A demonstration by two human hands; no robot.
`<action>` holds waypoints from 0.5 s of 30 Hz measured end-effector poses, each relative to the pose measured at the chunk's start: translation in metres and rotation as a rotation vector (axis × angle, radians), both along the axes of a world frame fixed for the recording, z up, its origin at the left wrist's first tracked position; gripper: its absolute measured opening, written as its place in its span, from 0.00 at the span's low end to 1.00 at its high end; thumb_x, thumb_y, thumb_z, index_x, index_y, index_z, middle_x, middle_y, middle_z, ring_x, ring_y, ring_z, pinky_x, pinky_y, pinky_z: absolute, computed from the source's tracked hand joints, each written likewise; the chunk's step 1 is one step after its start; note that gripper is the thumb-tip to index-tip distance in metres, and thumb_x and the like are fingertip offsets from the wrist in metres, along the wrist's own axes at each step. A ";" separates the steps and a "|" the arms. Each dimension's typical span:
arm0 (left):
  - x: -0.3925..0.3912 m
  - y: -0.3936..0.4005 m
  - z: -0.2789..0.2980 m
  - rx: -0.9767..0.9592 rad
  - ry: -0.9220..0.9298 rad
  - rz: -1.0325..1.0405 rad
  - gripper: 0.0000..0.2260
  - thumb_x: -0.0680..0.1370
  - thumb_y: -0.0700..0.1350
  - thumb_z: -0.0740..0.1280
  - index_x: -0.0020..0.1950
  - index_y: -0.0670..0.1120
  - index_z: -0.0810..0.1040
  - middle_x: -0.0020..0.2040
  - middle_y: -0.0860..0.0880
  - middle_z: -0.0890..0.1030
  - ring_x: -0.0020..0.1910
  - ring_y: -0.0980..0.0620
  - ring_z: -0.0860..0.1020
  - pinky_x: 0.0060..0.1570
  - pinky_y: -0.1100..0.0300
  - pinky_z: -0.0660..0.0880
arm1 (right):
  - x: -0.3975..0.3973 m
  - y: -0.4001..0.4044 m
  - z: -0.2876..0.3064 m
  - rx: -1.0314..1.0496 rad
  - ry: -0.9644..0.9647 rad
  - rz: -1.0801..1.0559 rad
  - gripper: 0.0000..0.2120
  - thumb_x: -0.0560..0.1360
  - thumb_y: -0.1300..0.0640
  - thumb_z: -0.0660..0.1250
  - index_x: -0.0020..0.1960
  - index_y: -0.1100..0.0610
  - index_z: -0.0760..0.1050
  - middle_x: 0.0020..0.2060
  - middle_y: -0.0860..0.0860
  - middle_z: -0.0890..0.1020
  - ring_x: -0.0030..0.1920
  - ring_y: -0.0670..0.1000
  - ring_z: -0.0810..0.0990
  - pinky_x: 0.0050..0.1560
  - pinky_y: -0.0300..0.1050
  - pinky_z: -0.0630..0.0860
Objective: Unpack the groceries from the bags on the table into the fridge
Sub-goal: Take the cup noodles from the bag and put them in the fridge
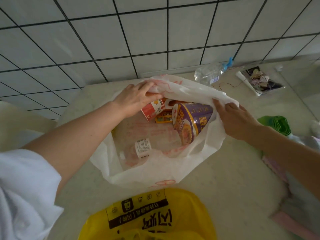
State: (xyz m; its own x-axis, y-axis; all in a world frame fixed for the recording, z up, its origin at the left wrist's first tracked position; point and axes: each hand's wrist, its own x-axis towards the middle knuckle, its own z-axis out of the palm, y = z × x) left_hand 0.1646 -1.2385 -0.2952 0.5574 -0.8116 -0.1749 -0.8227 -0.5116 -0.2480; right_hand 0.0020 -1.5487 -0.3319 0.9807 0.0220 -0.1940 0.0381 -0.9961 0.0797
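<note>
A white plastic bag point(143, 172) with red print lies open on the pale table point(225, 187). My left hand point(135, 99) grips the bag's far rim on the left. My right hand point(237, 118) pinches the rim on the right, holding the mouth wide. Inside lie a purple instant-noodle cup point(192, 122) on its side, a red and white cup point(153, 110), and a small orange packet point(164, 117) between them. A clear item with a white barcode label point(142, 147) rests at the bag's bottom. A yellow bag point(155, 217) with black print sits at the near edge.
A tiled wall point(121, 40) rises behind the table. At the back right lie an empty clear bottle with a blue cap point(210, 72) and a clear packet with dark contents point(261, 79). A green item point(275, 125) and pink and white things point(294, 205) crowd the right side.
</note>
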 end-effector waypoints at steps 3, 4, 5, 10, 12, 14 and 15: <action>-0.007 -0.004 0.004 0.009 -0.027 -0.035 0.34 0.75 0.43 0.70 0.75 0.58 0.58 0.74 0.40 0.59 0.70 0.38 0.65 0.62 0.43 0.71 | 0.001 -0.005 0.007 0.287 0.164 -0.146 0.34 0.76 0.65 0.56 0.78 0.57 0.44 0.64 0.65 0.69 0.63 0.63 0.69 0.62 0.53 0.70; -0.010 -0.006 0.005 0.007 -0.034 -0.045 0.32 0.75 0.43 0.70 0.75 0.56 0.60 0.74 0.40 0.61 0.69 0.38 0.65 0.63 0.42 0.71 | 0.003 -0.006 0.011 0.365 0.200 -0.188 0.34 0.77 0.66 0.55 0.78 0.55 0.45 0.67 0.64 0.67 0.64 0.62 0.68 0.61 0.52 0.70; -0.014 -0.007 0.006 0.009 -0.045 -0.057 0.31 0.75 0.43 0.70 0.75 0.56 0.61 0.73 0.40 0.61 0.69 0.37 0.65 0.63 0.42 0.70 | 0.003 -0.008 0.014 0.409 0.216 -0.223 0.33 0.77 0.67 0.54 0.78 0.54 0.46 0.68 0.63 0.66 0.62 0.60 0.69 0.59 0.49 0.71; -0.037 -0.012 0.009 0.019 -0.063 -0.080 0.33 0.75 0.39 0.70 0.76 0.53 0.60 0.76 0.41 0.60 0.73 0.38 0.61 0.69 0.42 0.62 | 0.001 0.000 0.023 0.503 0.247 -0.346 0.27 0.78 0.66 0.53 0.76 0.52 0.57 0.67 0.59 0.68 0.57 0.54 0.69 0.52 0.44 0.69; -0.040 -0.010 0.011 0.022 -0.028 -0.051 0.34 0.75 0.42 0.71 0.77 0.54 0.59 0.78 0.43 0.57 0.75 0.39 0.59 0.69 0.42 0.61 | 0.001 0.007 0.029 0.495 0.280 -0.405 0.24 0.79 0.64 0.53 0.75 0.53 0.59 0.68 0.59 0.66 0.63 0.58 0.69 0.58 0.46 0.68; -0.040 -0.005 0.012 0.037 0.027 -0.006 0.33 0.76 0.45 0.70 0.77 0.53 0.58 0.79 0.45 0.55 0.76 0.41 0.57 0.70 0.43 0.59 | 0.000 0.016 0.039 0.440 0.238 -0.414 0.21 0.80 0.61 0.53 0.72 0.56 0.65 0.69 0.59 0.68 0.65 0.59 0.69 0.63 0.48 0.67; -0.041 -0.002 0.011 0.044 0.053 0.016 0.31 0.77 0.46 0.68 0.77 0.53 0.58 0.79 0.46 0.53 0.77 0.42 0.55 0.71 0.43 0.58 | -0.002 0.023 0.045 0.398 0.175 -0.403 0.20 0.80 0.59 0.54 0.70 0.55 0.67 0.68 0.58 0.69 0.66 0.60 0.69 0.66 0.51 0.66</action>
